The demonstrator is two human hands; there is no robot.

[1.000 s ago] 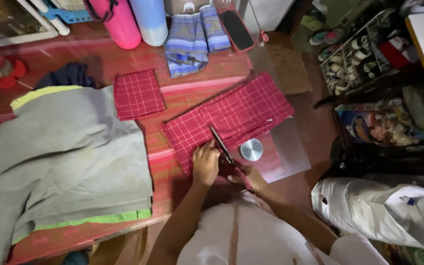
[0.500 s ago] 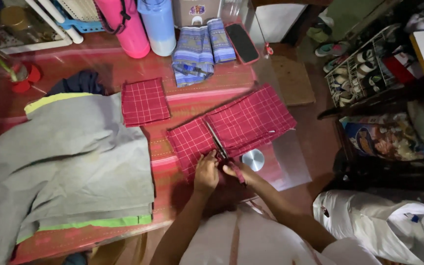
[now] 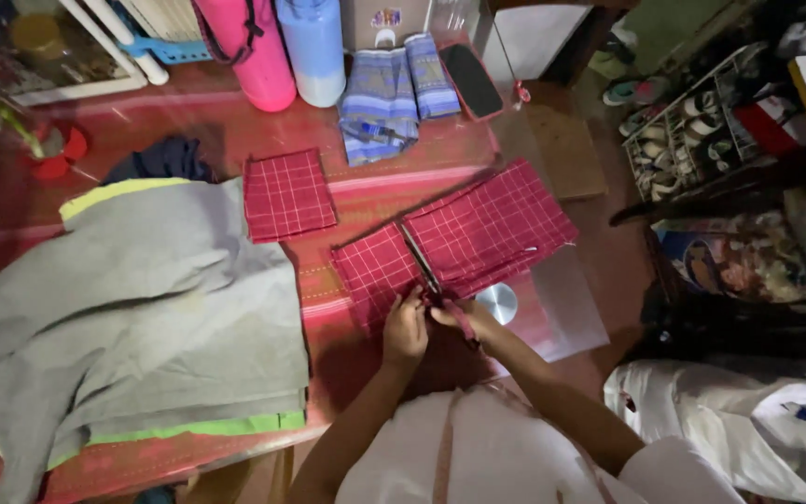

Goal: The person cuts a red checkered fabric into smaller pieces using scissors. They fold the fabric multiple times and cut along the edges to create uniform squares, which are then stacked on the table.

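Observation:
A long piece of red checked cloth (image 3: pixel 487 229) lies across the red table (image 3: pixel 366 191). My right hand (image 3: pixel 473 319) grips scissors (image 3: pixel 426 271) whose blades run into the cloth from its near edge. My left hand (image 3: pixel 405 329) presses down on the cloth's near left part, just beside the blades. A smaller square of the same red checked cloth (image 3: pixel 288 194) lies apart to the left.
A grey garment with a yellow-green hem (image 3: pixel 142 308) covers the table's left. At the back stand a pink bottle (image 3: pixel 249 47), a blue bottle (image 3: pixel 314 47), folded blue striped cloth (image 3: pixel 389 98) and a dark phone (image 3: pixel 473 79). A round metal lid (image 3: pixel 497 302) lies by my right hand.
The scissors have advanced farther into the checked cloth, and both hands have followed them forward. The view has shifted a little.

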